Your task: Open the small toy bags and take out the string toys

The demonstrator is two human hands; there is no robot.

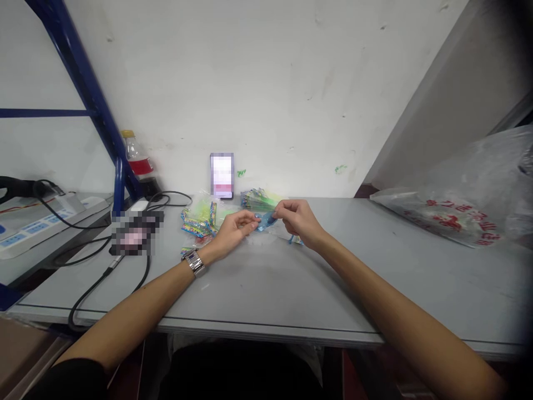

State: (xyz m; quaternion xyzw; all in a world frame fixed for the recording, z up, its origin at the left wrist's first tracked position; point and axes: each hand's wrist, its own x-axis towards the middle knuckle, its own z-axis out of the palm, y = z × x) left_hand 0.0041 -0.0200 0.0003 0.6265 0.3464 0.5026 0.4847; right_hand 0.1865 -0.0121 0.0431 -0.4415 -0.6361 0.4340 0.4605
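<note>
A small, shiny blue plastic piece (265, 221) is stretched between my two hands above the grey table; its exact kind is not clear. My left hand (232, 232), with a metal watch on the wrist, pinches its left end between thumb and fingers. The right end is pinched by my right hand (300, 221). Clear plastic packets with colourful patterned strips (200, 226) lie in a pile just beyond my left hand. Behind both hands is a stack of similar packets (260, 200). Beneath my right hand, a small blue and patterned item (296, 240) is partly hidden.
A lit phone (222, 175) leans on the wall. A bottle with a red label (140, 162) stands by a blue metal post. Black cables and a blurred device (135, 234) lie at left, beside a power strip (35, 229). At right sits a large plastic bag (462, 200).
</note>
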